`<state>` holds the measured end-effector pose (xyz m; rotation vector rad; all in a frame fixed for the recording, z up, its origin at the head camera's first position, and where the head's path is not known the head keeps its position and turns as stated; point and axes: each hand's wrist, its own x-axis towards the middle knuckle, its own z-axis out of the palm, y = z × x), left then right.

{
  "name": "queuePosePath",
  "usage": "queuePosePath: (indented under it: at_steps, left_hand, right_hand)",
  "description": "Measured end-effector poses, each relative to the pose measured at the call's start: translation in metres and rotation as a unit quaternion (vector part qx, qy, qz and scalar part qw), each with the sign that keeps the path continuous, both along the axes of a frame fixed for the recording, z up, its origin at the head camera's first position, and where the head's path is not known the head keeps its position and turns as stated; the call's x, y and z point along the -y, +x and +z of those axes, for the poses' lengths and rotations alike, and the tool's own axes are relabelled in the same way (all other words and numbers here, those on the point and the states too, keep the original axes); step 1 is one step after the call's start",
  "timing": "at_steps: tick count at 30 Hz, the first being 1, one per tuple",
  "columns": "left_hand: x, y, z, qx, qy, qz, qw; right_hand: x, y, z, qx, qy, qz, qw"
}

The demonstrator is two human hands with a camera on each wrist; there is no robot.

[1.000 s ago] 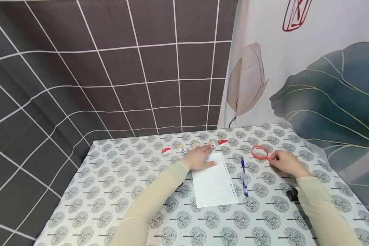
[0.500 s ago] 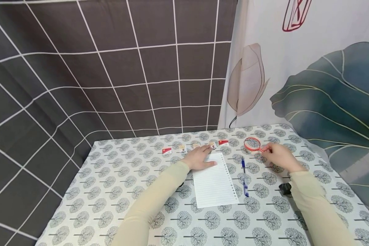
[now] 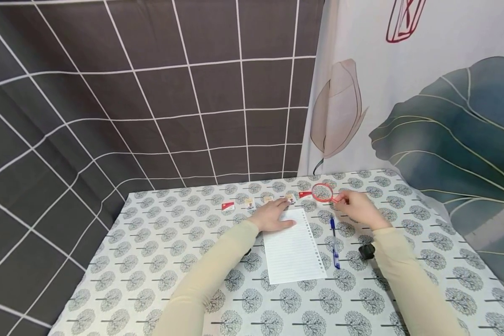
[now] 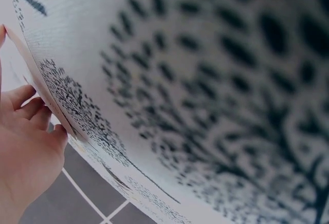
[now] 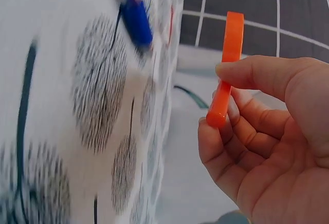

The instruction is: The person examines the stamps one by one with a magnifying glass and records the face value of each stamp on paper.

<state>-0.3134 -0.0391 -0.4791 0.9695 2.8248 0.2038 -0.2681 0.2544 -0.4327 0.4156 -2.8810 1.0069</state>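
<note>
My right hand [image 3: 358, 207] pinches the handle of a red magnifying glass [image 3: 333, 199] between thumb and fingers. In the right wrist view the orange-red handle [image 5: 220, 103] is gripped clear of the cloth. Its round lens lies close beside a small red-and-white card [image 3: 304, 194] at the back of the table. My left hand [image 3: 271, 215] rests with fingers spread on the top of a lined sheet of paper [image 3: 294, 252]. In the left wrist view, the left hand [image 4: 31, 147] lies along the sheet's edge. Its fingertips reach a small picture card [image 3: 291, 199].
More small cards lie in a row at the back, among them a red-and-white card [image 3: 227, 206] and a picture card [image 3: 250, 203]. A blue pen [image 3: 334, 242] lies right of the paper. A tree-patterned cloth [image 3: 151, 261] covers the table; a dark checked curtain [image 3: 218, 130] hangs behind.
My right hand has carried the magnifying glass leftward, from right of the pen up to the right-hand red-and-white card. The left hand and paper have stayed in place.
</note>
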Motion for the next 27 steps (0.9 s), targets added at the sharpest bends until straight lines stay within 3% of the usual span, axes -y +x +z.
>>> queuePosePath:
  at_steps: [10,27]
  left_hand:
    - [0.0,0.005,0.007,0.003,0.009,-0.007,0.9999]
    - [-0.001,-0.001,0.0,-0.003,0.01,0.004,0.9999]
  right_hand:
    - [0.035,-0.007,-0.01,0.022,-0.045,0.011,0.9987]
    - [0.059,-0.008,-0.017,0.024,-0.046,0.013,0.9986]
